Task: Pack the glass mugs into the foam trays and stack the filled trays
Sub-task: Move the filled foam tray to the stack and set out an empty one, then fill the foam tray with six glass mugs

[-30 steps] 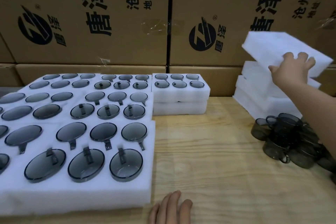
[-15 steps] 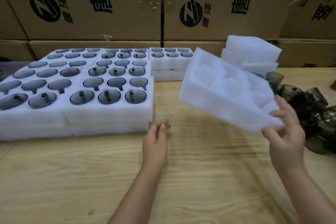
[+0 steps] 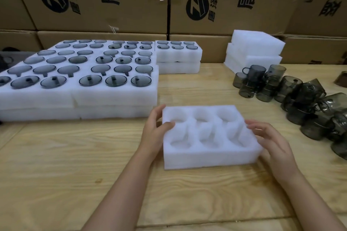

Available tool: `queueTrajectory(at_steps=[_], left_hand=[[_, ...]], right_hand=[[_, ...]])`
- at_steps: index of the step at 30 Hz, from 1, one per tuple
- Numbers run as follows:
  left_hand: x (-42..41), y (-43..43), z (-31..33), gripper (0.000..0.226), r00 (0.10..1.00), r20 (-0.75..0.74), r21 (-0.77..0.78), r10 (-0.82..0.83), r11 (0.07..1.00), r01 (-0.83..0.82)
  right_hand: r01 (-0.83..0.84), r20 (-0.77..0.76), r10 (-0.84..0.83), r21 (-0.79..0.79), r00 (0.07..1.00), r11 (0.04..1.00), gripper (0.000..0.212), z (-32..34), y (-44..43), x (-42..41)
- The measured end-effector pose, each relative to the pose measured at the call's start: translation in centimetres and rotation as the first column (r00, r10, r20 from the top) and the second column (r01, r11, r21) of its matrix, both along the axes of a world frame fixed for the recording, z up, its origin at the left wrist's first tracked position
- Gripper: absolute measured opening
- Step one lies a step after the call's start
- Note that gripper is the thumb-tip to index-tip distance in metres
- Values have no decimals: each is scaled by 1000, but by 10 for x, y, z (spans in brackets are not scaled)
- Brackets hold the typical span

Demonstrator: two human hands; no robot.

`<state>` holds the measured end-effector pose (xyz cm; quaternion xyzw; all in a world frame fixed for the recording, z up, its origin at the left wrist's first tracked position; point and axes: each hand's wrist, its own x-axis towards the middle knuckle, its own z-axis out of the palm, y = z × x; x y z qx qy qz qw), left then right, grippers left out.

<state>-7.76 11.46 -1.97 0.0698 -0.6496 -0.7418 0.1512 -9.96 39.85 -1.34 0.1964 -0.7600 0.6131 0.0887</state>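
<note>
Dead centre on the wooden table [image 3: 56, 165], we have the empty foam tray [image 3: 208, 137] lying flat, its six round pockets facing up in two rows of three. Over at the tray's nine o'clock side, the left hand [image 3: 154, 131] has hold of it: the thumb [image 3: 168, 124] is pressed down on the top of the left rim and the fingers [image 3: 158, 110] curl round the far-left corner, so that edge is pinched between them. Across at three o'clock, the right hand [image 3: 272, 140] sits against the tray's right wall, and we see its fingers [image 3: 253, 124] spread apart, only lightly bent, with the tips touching the right rim. We cannot make out that thumb, so whether it clamps the foam we cannot tell. The tray lies squarely between the two hands.

Up at ten o'clock from the tray, the filled trays [image 3: 112, 95] lie side by side in two layers, with dark glass showing in every pocket. At twelve o'clock sits a smaller filled stack [image 3: 178, 56], two trays high. At one o'clock we spot the pile of spare foam trays [image 3: 253, 47], and from two to three o'clock the loose glass mugs [image 3: 300, 99] crowd together, smoky grey, some upright and some tipped. Printed cardboard boxes [image 3: 112, 15] wall off the back.
</note>
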Motion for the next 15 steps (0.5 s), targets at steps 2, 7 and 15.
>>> queueTrajectory(at_steps=[2, 7, 15], left_hand=[[-4, -2, -1, 56, 1000, -4, 11, 0, 1000, 0], [-8, -3, -5, 49, 1000, -12, -31, 26, 999, -27], [-8, -1, -6, 48, 999, -35, -76, 27, 997, -29]], right_hand=[[156, -78, -151, 59, 985, 986, 27, 1, -1, 0], [746, -576, -538, 205, 615, 633, 34, 19, 31, -19], [755, -456, -669, 607, 587, 249, 48, 44, 89, -87]])
